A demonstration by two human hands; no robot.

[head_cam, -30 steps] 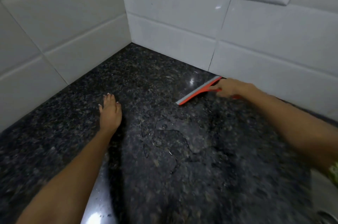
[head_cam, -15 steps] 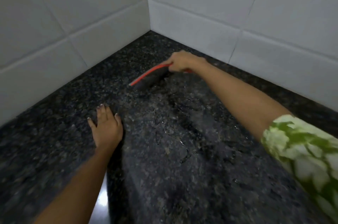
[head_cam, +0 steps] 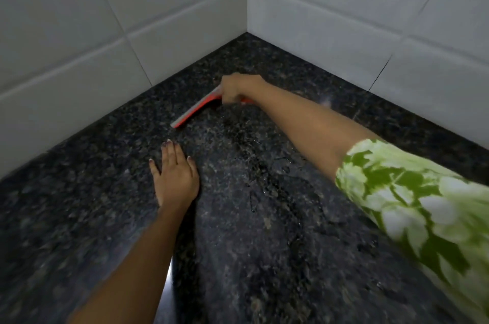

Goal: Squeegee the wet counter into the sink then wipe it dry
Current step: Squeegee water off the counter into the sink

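The dark speckled granite counter (head_cam: 79, 204) fills the lower view, with streaks and beads of water (head_cam: 264, 178) down its middle. My right hand (head_cam: 238, 88) is stretched toward the corner and grips the handle of a red squeegee (head_cam: 195, 110). Its grey blade rests on the counter and slants down to the left. My left hand (head_cam: 174, 172) lies flat on the counter, palm down and fingers together, just below the blade's left end and apart from it. No sink is in view.
White tiled walls (head_cam: 132, 19) meet in a corner (head_cam: 246, 30) right behind the squeegee and bound the counter on the left and at the back. My green and white patterned sleeve (head_cam: 412, 196) covers the right side.
My right hand has carried the squeegee from the back wall on the right leftward into the corner area. The blade now rests above my left hand, which has stayed flat on the counter.
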